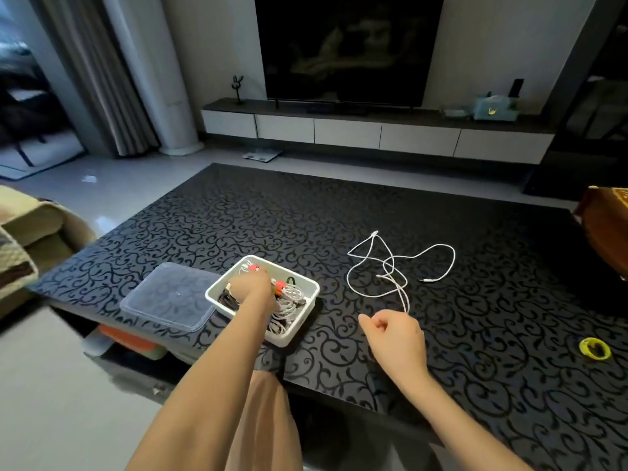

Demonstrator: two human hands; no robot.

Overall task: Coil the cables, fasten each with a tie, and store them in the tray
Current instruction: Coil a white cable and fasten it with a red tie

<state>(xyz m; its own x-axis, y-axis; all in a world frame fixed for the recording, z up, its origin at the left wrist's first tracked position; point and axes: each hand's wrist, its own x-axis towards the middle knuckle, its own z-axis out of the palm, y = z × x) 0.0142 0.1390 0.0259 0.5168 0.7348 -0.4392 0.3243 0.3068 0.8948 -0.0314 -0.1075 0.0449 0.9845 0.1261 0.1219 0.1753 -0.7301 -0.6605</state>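
Note:
A white tray (307, 283) sits near the table's front edge and holds several coiled cables, some bound with red ties (280, 285). My left hand (253, 287) reaches down into the tray, and its fingers curl around a coiled bundle (289, 305) among the others. To the right, a loose white cable (390, 266) sprawls uncoiled on the table. One end of it runs up to and behind my right hand (394, 334). That hand hovers just above the table with loosely curled fingers, and no grip on the cable shows. A yellow-green tie (594, 349) lies far right.
The tray's clear plastic lid (170, 297) lies flat to its left. The black patterned table (306, 215) stretches away toward a TV cabinet (346, 130). A brown object (608, 229) sits at the table's right edge and a sofa (20, 239) stands at the left.

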